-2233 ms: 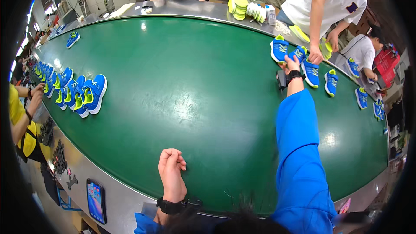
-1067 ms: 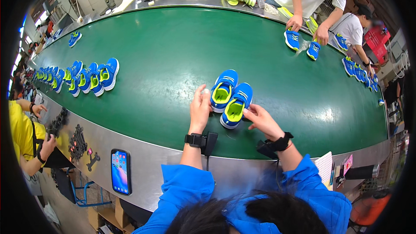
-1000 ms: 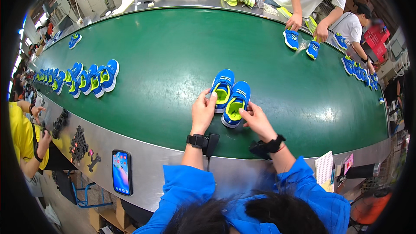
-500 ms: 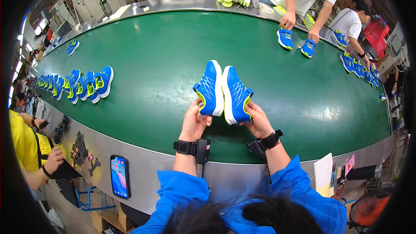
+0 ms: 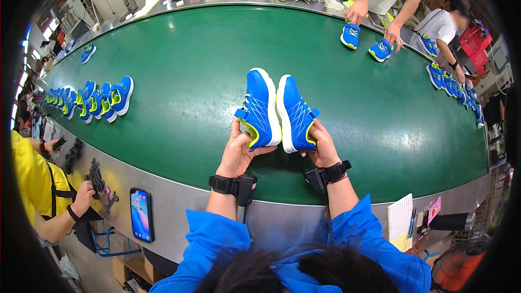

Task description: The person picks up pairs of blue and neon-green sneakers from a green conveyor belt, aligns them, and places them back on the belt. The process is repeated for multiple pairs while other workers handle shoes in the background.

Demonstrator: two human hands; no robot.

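Two blue sneakers with white soles and lime-green lining are held side by side over the green belt (image 5: 206,49), toes pointing away from me. My left hand (image 5: 237,151) grips the left sneaker (image 5: 260,106) by its heel, thumb toward the sole. My right hand (image 5: 323,144) holds the right sneaker (image 5: 296,113) at its heel end, with fingers partly hidden behind it. The soles face each other and lie close together near the heels, while the toes are slightly apart. A black strap with a small box sits on each of my wrists.
Rows of blue sneakers (image 5: 122,96) stand at the left; more sneakers (image 5: 450,84) line the far right. Across the belt a person handles two sneakers (image 5: 381,50). A phone (image 5: 141,214) lies on the metal edge near a yellow-clad person (image 5: 35,179). A notepad (image 5: 400,217) is at right.
Both sneakers in my hands have tilted a little, and their toes have spread slightly. The person across has shifted the two sneakers there. My view has moved slightly.
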